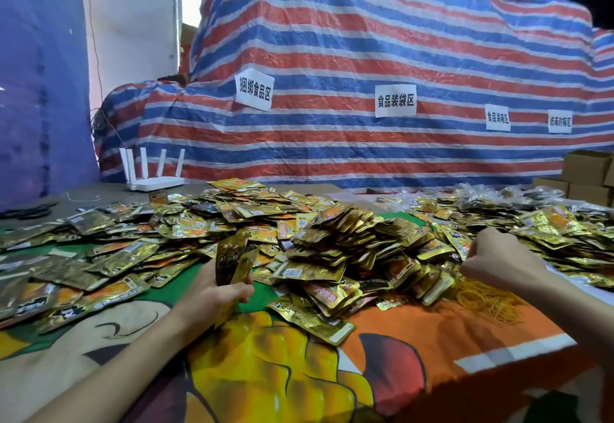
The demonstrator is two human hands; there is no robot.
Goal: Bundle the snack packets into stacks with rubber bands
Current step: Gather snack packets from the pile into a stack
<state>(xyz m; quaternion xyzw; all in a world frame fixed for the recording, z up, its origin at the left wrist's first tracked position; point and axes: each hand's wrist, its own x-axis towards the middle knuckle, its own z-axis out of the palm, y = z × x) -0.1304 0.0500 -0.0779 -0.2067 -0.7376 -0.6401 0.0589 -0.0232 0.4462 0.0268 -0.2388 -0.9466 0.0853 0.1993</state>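
A broad heap of gold snack packets covers the middle of the table. My left hand grips a small upright stack of packets at the heap's near left edge. My right hand hovers at the heap's right side with its fingers curled inward; what they hold is hidden behind the back of the hand. A loose pile of yellow rubber bands lies on the cloth just below and left of my right hand.
A colourful printed cloth covers the table, its edge close at the lower right. A white router stands at the back left. A striped tarp with paper labels rises behind. Cardboard boxes are stacked at the far right.
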